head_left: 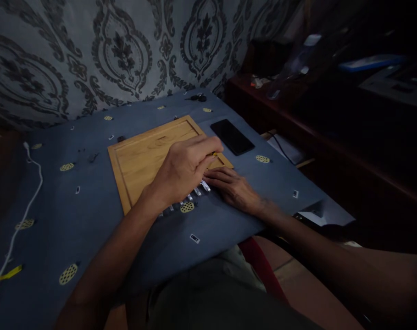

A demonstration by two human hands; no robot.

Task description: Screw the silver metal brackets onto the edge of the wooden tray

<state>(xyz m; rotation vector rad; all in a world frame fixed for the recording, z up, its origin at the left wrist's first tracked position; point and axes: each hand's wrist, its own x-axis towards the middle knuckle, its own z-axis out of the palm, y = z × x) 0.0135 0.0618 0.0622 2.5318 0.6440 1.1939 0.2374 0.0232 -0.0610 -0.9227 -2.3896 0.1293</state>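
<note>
A light wooden board (142,158) with a raised frame lies on the blue patterned cloth. My left hand (184,165) is over its near right part, thumb and forefinger pinched on a small yellow-tipped thing (214,154); the rest of that thing is hidden. Beside the board's near right corner, my right hand (234,185) rests low with its fingers stretched out side by side, its thumb mostly hidden. Several slim silver metal pieces (204,185) stand in a row along the board's near edge, the rightmost close to my right fingertips.
A black phone (232,136) lies right of the board, with dark keys (196,97) farther back. At the left runs a white cable (34,192) with a yellow tag (10,273). A plastic bottle (294,64) stands on the dark reddish furniture (249,98) at the right.
</note>
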